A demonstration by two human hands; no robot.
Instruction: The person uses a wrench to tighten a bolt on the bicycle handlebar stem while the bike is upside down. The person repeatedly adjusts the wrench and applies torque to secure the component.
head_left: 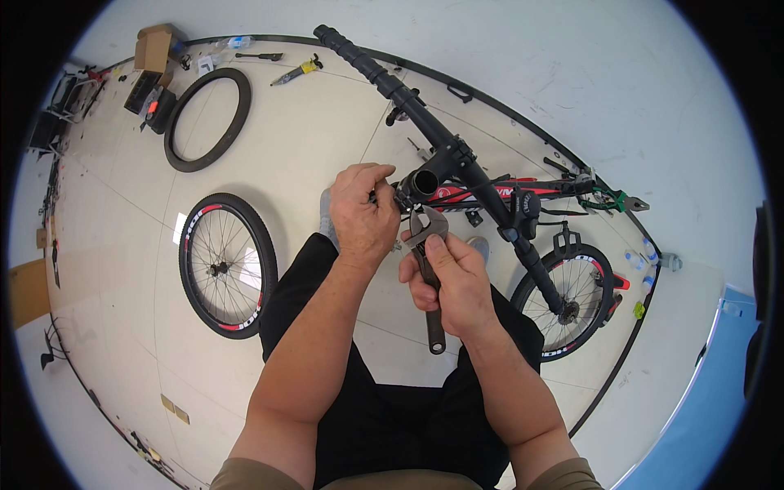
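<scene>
My right hand (457, 282) is closed around the handle of a grey adjustable wrench (435, 306). Its jaws are at a small metal fitting just below the round open end of a black tube (423, 182); whether they grip it I cannot tell. Beside that tube, my left hand (362, 214) has its fingers curled round a small dark part, mostly hidden by the hand. The bicycle's black handlebar (433, 124) slants across from upper left to lower right. Behind it runs the red and black bicycle frame (469, 193), with the rear wheel (569, 304) at the right.
A loose spoked wheel (268, 265) and a bare black tyre (174, 131) are on the tiled floor at left. Farther back are a cardboard box (153, 51), a yellow-and-black tool (296, 71) and a hand pump (260, 57). Green-handled pliers (625, 201) and plastic bottles (635, 260) are by the right wall.
</scene>
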